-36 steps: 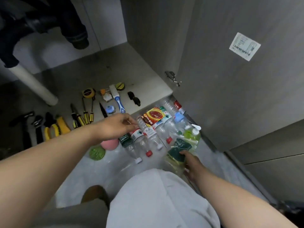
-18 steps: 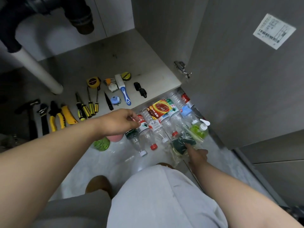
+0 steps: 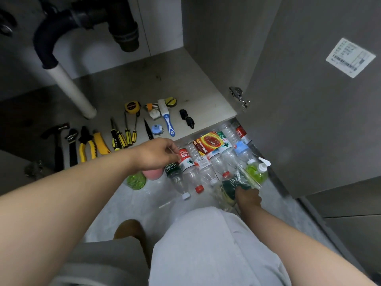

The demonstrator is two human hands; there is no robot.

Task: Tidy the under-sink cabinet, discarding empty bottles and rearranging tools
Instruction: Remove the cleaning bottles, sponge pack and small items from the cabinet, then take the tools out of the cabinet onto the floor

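Clear plastic bottles (image 3: 206,168) lie side by side on the near floor. Beyond them, tools (image 3: 115,139) are ranged in a row on the cabinet floor (image 3: 165,83). The left hand (image 3: 156,154), fingers curled, is at the red-labelled bottle (image 3: 184,159). The right hand (image 3: 248,198) grips the sponge packet (image 3: 228,186).

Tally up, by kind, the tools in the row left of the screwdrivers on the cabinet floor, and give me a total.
Hammer: 1
Adjustable wrench: 1
Yellow-handled pliers: 1
Yellow utility knife: 1
Total: 4
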